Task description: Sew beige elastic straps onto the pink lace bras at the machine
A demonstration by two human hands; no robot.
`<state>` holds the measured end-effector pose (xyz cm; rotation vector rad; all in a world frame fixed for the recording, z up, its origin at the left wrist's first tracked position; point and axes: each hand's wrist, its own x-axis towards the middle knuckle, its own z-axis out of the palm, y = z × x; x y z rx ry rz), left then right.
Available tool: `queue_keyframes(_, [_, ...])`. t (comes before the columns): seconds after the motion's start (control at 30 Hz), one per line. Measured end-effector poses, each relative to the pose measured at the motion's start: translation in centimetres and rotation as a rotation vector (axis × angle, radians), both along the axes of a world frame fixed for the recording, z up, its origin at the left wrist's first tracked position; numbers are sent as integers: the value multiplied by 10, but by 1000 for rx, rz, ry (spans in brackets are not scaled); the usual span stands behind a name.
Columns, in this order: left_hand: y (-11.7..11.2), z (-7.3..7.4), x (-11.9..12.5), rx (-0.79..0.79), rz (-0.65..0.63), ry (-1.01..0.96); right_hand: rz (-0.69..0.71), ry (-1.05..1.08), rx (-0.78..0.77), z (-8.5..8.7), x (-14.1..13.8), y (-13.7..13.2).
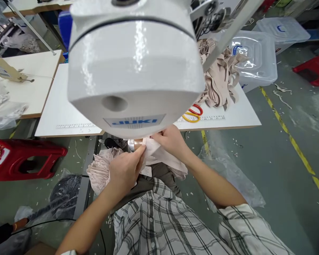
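Note:
A big white JUKI sewing machine head [134, 63] fills the upper middle and hides the needle area. Just under it, both hands hold a piece of pale pink fabric [163, 157]. My left hand [126, 168] pinches the fabric's edge next to a small metal cylinder [135, 144] of the machine. My right hand [171, 140] grips the same fabric from the right, its fingers curled and partly hidden under the machine head. More pink lace fabric [99, 170] bunches below my left hand, over my lap.
A white table [66, 117] carries a printed ruler, yellow and red scissors [192, 114] and a pile of beige straps [218, 79]. Clear plastic bins [255, 58] stand at right. A red stool [23, 159] stands at left, and a yellow floor line [295, 145] runs at right.

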<state>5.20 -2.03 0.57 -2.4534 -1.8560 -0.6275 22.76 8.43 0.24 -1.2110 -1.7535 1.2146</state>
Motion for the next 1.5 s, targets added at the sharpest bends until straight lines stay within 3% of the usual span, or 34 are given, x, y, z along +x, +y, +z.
queue_keyframes(0.13, [6,3,-2,17,68,32,41,-35,87,2,-6,14])
queue_keyframes(0.4, [14,7,-8,3,62,25,50,-139,120,6,-14,26])
queue_keyframes(0.87, [15,10,-11,32,36,57,28,-119,114,4,-15,24])
queue_keyframes(1.13, [14,14,-15,60,49,213,10,-75,90,7,-9,19])
queue_keyframes(1.5, [12,12,-19,29,59,216,-1,-59,84,2,-10,17])
